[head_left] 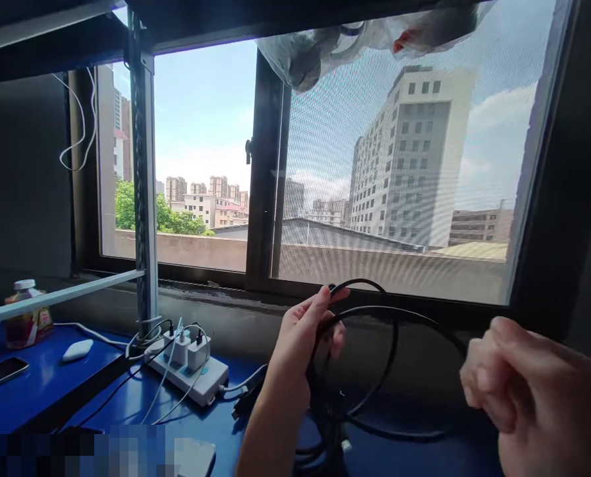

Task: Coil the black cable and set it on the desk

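A black cable (391, 358) runs in loose loops between my two hands. My left hand (315, 324) pinches it near the top of the loops, thumb and fingers closed around it. At the right, my right hand (514, 377) is curled into a fist, and a stretch of the cable leads up to its fingers; what lies inside the fist is hidden. Further coils hang below my left hand, dark against the blue table (399, 457). A small pale connector (346, 445) shows among these lower coils.
A white power strip (191, 377) with plugged-in chargers and thin cords lies left of my left arm. Farther left are a bottle (27, 318), a white oval object (77, 350) and a phone (1, 374). A metal post (145, 172) rises before the window.
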Demonstrator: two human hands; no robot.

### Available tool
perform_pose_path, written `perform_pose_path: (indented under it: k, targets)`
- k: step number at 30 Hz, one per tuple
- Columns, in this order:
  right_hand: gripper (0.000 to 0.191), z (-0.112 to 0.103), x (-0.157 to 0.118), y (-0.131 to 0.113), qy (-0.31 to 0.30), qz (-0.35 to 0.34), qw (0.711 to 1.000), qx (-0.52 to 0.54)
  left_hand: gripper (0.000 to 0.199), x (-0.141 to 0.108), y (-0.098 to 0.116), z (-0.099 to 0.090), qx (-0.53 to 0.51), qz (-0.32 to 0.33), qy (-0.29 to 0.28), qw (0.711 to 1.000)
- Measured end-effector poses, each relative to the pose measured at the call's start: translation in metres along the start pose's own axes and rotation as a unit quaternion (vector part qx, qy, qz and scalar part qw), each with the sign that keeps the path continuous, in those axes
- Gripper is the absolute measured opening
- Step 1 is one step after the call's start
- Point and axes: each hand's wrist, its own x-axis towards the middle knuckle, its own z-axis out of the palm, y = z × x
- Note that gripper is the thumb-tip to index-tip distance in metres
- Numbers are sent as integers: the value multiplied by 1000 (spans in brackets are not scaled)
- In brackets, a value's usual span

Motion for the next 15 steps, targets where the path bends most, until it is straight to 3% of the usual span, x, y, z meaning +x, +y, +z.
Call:
perform_pose_path:
  k: [2, 6, 9, 11, 15]
  targets:
    - [45, 5, 0, 1, -18, 1, 998, -56, 42, -6, 10, -3, -3, 23, 15, 1000]
    - [48, 10, 5, 7, -227, 33, 965, -131, 40, -13, 19, -9, 45, 49, 58, 996]
    - [53, 16, 6, 10, -323, 66, 934, -138, 42, -15, 17, -10, 57, 33, 72, 995]
    - [56, 22, 3, 12, -344, 70, 930, -107, 42, -17, 13, -5, 49, 33, 60, 996]
    - [56, 31, -3, 14, -328, 50, 943, -39, 42, -22, 5, 12, 44, 42, -10, 998]
